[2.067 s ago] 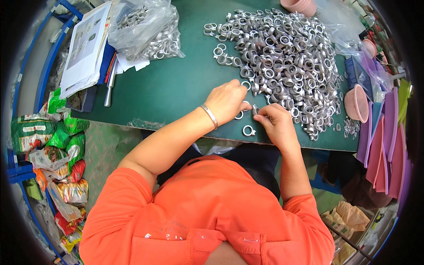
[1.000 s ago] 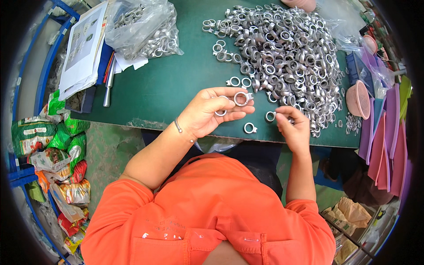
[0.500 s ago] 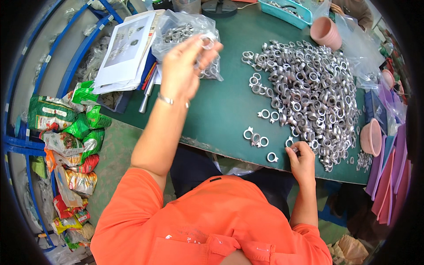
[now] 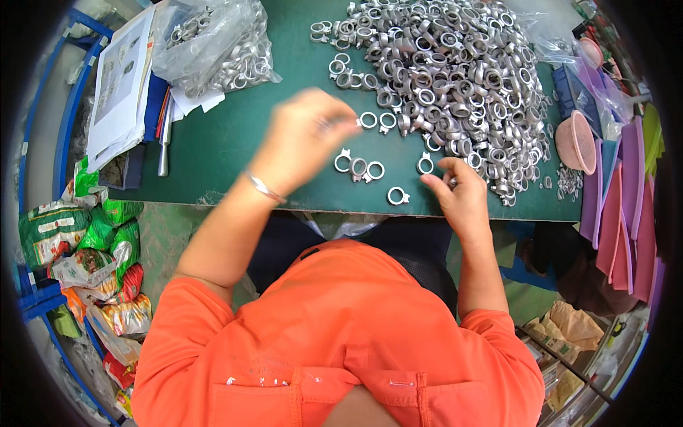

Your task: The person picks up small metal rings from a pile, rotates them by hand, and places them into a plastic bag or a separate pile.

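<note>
My left hand [image 4: 309,139] is above the green table [image 4: 235,153], left of a few loose metal rings. Motion smears its fingers, and I cannot make out whether anything is in them. My right hand [image 4: 464,196] is low over the front of the table with fingers curled; a small grey bit [image 4: 452,182] shows between them, its kind mostly hidden. Beside its thumb lies a ring with a small lug [image 4: 425,164]. Three rings in a cluster [image 4: 358,169] and a single ring [image 4: 398,196] lie between my hands. A large heap of similar rings [image 4: 455,85] spreads beyond my right hand.
At the back left are a clear bag of rings [image 4: 245,53], papers [image 4: 121,67] and a metal-handled tool [image 4: 164,146]. Toward the right stand a pink basket [image 4: 576,142], tiny metal parts [image 4: 569,181] and purple and pink boards [image 4: 617,213]. Coloured packets [image 4: 53,231] fill the left side.
My left hand, which held up a ring beside the clear bag, has come back toward the loose rings. My right hand stays near the table's front. The whole view has shifted.
</note>
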`<act>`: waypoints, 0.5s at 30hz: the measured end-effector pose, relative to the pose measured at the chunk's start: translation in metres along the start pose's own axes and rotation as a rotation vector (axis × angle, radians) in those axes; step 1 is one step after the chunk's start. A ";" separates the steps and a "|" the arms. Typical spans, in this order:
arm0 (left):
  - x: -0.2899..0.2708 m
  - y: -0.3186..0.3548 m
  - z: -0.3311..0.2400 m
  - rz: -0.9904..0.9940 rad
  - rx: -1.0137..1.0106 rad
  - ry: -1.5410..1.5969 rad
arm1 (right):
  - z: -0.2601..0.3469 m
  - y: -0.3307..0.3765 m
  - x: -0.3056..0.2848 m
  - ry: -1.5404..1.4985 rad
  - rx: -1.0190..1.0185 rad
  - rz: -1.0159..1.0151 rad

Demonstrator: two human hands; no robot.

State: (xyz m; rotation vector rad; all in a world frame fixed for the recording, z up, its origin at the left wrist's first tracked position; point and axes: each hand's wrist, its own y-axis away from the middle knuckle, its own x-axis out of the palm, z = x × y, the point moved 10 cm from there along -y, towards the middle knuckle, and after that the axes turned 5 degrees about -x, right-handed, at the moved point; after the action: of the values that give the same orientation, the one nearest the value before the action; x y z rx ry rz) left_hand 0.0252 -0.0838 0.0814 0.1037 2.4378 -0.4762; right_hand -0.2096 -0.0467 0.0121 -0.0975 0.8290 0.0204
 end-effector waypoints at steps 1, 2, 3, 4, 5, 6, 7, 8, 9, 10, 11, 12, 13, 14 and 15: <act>0.030 0.009 -0.008 0.128 0.040 -0.013 | 0.006 -0.002 0.003 0.096 -0.007 -0.011; 0.052 0.020 -0.013 0.167 0.122 -0.030 | 0.012 -0.003 0.006 0.194 -0.015 -0.020; 0.070 0.026 -0.018 0.239 0.154 -0.132 | 0.017 -0.004 0.006 0.225 -0.060 -0.050; 0.084 0.031 -0.016 0.307 0.121 -0.223 | 0.019 -0.004 0.008 0.255 -0.105 -0.078; 0.089 0.031 -0.014 0.330 0.112 -0.262 | 0.022 -0.004 0.008 0.286 -0.150 -0.106; 0.091 0.030 -0.012 0.352 0.101 -0.307 | 0.020 -0.006 0.011 0.191 -0.153 -0.073; 0.091 0.030 -0.011 0.362 0.098 -0.309 | 0.016 -0.007 0.013 0.097 -0.155 -0.039; 0.091 0.030 -0.011 0.372 0.096 -0.312 | 0.013 -0.007 0.015 0.002 -0.156 -0.005; 0.091 0.029 -0.011 0.382 0.097 -0.314 | 0.008 -0.007 0.018 -0.163 -0.127 0.016; 0.092 0.029 -0.012 0.384 0.111 -0.319 | 0.001 -0.004 0.021 -0.327 -0.097 0.036; 0.092 0.029 -0.013 0.387 0.126 -0.326 | -0.003 -0.002 0.025 -0.493 -0.066 0.057; 0.094 0.029 -0.015 0.389 0.144 -0.330 | 0.000 -0.001 0.024 -0.553 -0.090 0.070; 0.092 0.028 -0.014 0.372 0.131 -0.270 | 0.003 0.001 0.024 -0.613 -0.115 0.083; 0.090 0.027 -0.011 0.356 0.118 -0.211 | 0.007 0.002 0.023 -0.673 -0.140 0.096; 0.086 0.026 -0.010 0.335 0.103 -0.145 | 0.014 0.003 0.024 -0.778 -0.179 0.100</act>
State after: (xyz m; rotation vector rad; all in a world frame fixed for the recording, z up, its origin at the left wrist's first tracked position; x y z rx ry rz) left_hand -0.0435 -0.0599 0.0275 0.4955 2.1961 -0.4406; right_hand -0.1833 -0.0425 0.0030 -0.2008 0.0522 0.2140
